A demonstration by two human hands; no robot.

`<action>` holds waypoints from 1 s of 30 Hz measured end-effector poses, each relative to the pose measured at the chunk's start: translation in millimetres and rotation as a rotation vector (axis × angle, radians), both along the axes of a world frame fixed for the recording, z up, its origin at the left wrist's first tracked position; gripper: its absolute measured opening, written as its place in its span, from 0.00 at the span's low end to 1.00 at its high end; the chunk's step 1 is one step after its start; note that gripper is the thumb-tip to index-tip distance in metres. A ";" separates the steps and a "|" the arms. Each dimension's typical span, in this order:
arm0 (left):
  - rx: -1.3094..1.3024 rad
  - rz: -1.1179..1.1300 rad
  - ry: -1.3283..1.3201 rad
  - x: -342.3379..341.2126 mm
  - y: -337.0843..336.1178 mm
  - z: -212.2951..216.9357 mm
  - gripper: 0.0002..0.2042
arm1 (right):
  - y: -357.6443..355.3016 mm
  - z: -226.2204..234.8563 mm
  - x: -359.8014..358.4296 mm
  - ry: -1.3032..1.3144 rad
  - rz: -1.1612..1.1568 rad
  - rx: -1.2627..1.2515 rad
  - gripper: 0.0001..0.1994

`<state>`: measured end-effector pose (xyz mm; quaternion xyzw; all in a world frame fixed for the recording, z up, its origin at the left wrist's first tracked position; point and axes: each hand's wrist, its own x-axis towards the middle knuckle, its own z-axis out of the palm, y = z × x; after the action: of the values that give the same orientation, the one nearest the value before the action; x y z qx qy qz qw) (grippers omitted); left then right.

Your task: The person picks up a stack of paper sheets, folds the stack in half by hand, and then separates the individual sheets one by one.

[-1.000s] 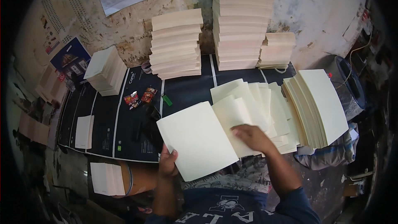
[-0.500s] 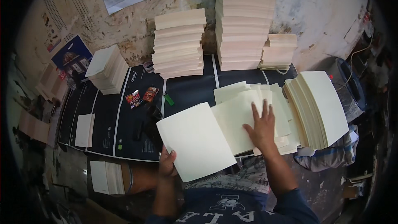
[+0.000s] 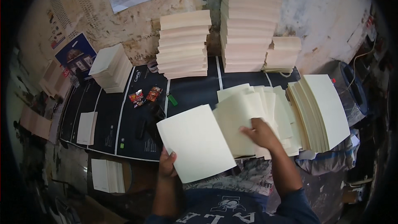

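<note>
Held at the table's front edge is a cream paper sheet, tilted and facing up; whether more sheets lie beneath it I cannot tell. My left hand grips its lower left edge, the thumb on top. To the right, overlapping cream sheets lie fanned out on the table. My right hand is over them, its fingers bent inward and the thumb pointing left. Blur and the hand's own back hide whether the fingertips pinch a sheet.
A leaning paper stack stands at the right. Tall paper piles line the wall, with another stack at the back left. Small packets and a green lighter lie mid-table. Below the front edge sits a paper bundle.
My right hand has drawn back toward me over the loose sheets, its spread fingers now curled. The upper loose sheets have shifted and fanned. My left hand keeps its hold.
</note>
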<state>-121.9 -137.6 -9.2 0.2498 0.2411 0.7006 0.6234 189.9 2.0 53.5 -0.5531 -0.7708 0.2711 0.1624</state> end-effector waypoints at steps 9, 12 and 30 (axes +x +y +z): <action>-0.008 0.050 0.060 -8.2 0.1 -4.6 0.29 | 1.8 5.1 0.1 -0.120 -0.093 -0.063 0.23; -0.002 0.029 0.070 -8.8 -3.2 -4.4 0.30 | -3.2 -1.9 -11.9 -0.214 -0.224 0.885 0.23; -0.070 0.083 0.139 -19.0 -16.0 -4.4 0.30 | 2.6 35.2 21.0 0.133 -0.189 -0.110 0.23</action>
<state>-140.9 -153.6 -13.6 0.2658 0.3182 0.6979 0.5840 211.0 4.6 88.7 -0.6120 -0.6869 0.3326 0.2074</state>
